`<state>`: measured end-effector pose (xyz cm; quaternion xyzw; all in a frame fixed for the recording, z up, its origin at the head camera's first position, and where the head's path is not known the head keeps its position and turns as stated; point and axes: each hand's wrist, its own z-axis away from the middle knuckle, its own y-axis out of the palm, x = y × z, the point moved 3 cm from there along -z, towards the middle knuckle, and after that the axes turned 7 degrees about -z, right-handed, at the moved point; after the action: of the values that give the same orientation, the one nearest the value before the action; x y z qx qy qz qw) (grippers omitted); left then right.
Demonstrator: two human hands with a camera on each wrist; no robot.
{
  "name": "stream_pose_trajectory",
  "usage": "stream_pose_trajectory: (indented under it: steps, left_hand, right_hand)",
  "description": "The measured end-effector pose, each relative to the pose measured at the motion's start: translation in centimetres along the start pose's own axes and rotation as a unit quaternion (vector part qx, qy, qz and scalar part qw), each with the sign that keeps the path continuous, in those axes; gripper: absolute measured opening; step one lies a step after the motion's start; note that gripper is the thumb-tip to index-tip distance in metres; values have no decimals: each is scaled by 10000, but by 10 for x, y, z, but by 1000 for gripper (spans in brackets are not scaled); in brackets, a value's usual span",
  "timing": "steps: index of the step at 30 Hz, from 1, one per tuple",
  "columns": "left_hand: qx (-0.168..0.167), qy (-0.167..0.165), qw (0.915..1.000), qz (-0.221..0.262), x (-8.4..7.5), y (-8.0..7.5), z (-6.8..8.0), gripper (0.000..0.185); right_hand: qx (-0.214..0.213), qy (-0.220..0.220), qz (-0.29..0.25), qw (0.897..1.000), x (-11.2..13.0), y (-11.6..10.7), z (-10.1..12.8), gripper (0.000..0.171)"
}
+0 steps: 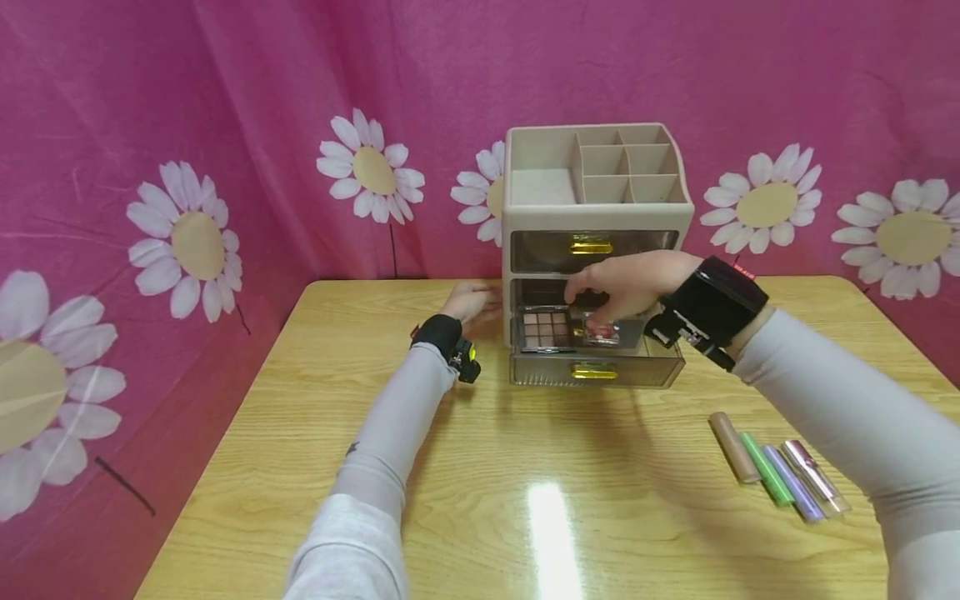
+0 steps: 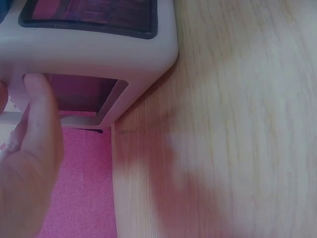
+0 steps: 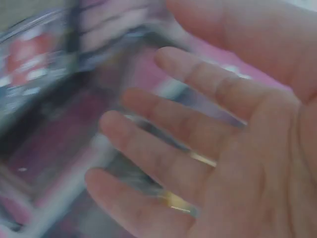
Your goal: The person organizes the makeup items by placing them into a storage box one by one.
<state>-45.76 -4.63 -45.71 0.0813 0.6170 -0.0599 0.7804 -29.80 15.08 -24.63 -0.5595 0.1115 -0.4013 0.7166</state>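
A beige cosmetics organizer [image 1: 592,218] stands at the back of the table, its bottom drawer [image 1: 551,372] pulled out. In that drawer lie an eyeshadow palette [image 1: 546,330] with several square pans and, beside it, a small clear case with red in it [image 1: 602,333]. My right hand [image 1: 633,283] is over the drawer; the right wrist view shows its fingers [image 3: 148,148] spread, holding nothing. My left hand [image 1: 474,302] rests against the organizer's left side. In the left wrist view a digit of this hand [image 2: 42,106] touches the edge of an opening; its other fingers are partly hidden.
Several slim tubes lie side by side at the right of the table [image 1: 862,350]: a brown tube [image 1: 733,447], a green tube [image 1: 767,469], a purple tube [image 1: 793,483] and a clear-and-pink tube [image 1: 816,477]. A pink flowered curtain [image 1: 450,67] hangs behind.
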Motion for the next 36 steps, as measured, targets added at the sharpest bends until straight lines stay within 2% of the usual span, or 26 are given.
stream_pose_trajectory:
  steps: [3,6,10,14,18,22,23,27,29,30,32,34,36]
  left_hand:
    - [-67,50,9999,-97,3,-1,-3,28]
    - [-139,-112,9989,-441,-3,0,7,28]
    - [-121,-205,9970,-731,-18,5,30,30]
    - [-167,-211,9971,-708,-35,12,56,31]
    - [-193,-298,9977,-579,-42,16,66,31]
    - [-93,-239,9985,-479,-29,11,46,29]
    - [-82,-222,9986,-480,-29,10,47,29]
    - [-112,-144,9989,-422,-14,4,27,27]
    - [-112,-97,9990,-428,-5,1,14,28]
    - [-64,-34,9993,-379,5,-4,-3,27]
    - [-14,65,9996,-285,17,-8,-20,25]
    - [-11,72,9996,-257,18,-9,-22,24]
    - [5,83,9997,-234,14,-7,-16,24]
  right_hand:
    - [-812,-416,82,9958,17,-5,19,36]
    - [-1638,-729,262,9834,32,-1,35,36]
    - [-2493,-1068,696,9600,46,14,49,38]
    - [-3221,-1368,1178,9293,54,31,56,38]
    - [-3628,-1470,1371,9099,57,49,57,39]
    - [-3771,-1339,1444,9050,57,70,54,38]
    - [-3830,-1341,1463,9022,57,75,53,38]
    - [-4045,-1474,1464,8906,52,95,49,28]
    - [-4121,-1526,1543,8849,49,103,47,25]
    - [-4109,-1503,1582,8852,47,106,46,26]
    - [-4079,-1412,1751,8849,44,112,45,29]
    - [-4084,-1341,1859,8835,42,116,43,35]
    - [-4125,-1323,1923,8805,39,120,42,37]
